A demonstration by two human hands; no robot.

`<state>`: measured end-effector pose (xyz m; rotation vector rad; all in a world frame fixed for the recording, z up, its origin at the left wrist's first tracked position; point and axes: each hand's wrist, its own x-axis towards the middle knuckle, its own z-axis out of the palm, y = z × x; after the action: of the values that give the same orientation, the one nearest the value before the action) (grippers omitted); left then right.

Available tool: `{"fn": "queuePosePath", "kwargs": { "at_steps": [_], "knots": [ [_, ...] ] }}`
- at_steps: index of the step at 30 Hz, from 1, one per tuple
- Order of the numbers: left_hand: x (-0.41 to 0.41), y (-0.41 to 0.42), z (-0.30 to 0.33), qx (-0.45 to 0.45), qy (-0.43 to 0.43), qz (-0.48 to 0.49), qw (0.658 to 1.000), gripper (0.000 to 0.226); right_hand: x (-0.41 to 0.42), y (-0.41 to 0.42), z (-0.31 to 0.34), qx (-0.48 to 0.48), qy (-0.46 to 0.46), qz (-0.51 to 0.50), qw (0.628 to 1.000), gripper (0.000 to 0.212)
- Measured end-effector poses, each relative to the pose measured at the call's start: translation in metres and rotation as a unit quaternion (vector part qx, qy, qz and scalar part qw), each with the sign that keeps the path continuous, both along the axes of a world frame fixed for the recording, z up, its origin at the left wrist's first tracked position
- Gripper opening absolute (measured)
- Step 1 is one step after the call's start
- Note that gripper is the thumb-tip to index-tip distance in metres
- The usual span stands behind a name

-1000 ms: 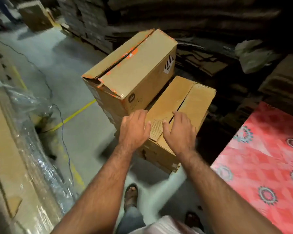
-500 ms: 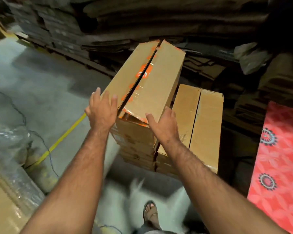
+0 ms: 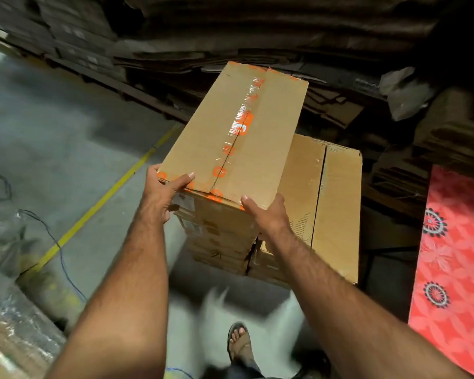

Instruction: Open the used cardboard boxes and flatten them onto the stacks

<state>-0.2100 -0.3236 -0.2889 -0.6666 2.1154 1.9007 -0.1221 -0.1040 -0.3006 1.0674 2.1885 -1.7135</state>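
Observation:
A tall brown cardboard box [image 3: 236, 127] with clear tape and orange printing along its top seam stands in front of me. My left hand [image 3: 162, 195] grips its near left top corner, thumb on the top flap. My right hand [image 3: 268, 214] grips the near right top corner, thumb on top and fingers hidden down the side. A second, lower cardboard box [image 3: 329, 198] stands against its right side, its top flaps closed.
Stacks of flattened cardboard [image 3: 257, 31] fill the dark back and right. A red patterned sheet [image 3: 454, 263] lies at the right. Plastic-wrapped goods [image 3: 8, 310] sit at the left by a yellow floor line [image 3: 99, 203] and a thin cable. My sandalled foot [image 3: 238, 343] is below.
My hands left the lower box and took the tall box by its near top corners. The tall box's gaping top flaps now lie closed, and the view has come closer over it.

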Motion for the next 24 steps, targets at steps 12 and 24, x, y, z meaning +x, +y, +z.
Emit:
{"fn": "queuePosePath", "kwargs": {
  "at_steps": [12, 24],
  "knots": [
    [0.036, 0.061, 0.037, 0.101, 0.097, 0.035, 0.989, 0.064, 0.031, 0.049, 0.036, -0.195, 0.171, -0.167, 0.951, 0.090],
    [0.098, 0.236, 0.087, 0.171, 0.152, -0.116, 0.966, 0.073, 0.142, 0.205, 0.108, -0.043, 0.309, -0.249, 0.917, 0.059]
  ]
}}
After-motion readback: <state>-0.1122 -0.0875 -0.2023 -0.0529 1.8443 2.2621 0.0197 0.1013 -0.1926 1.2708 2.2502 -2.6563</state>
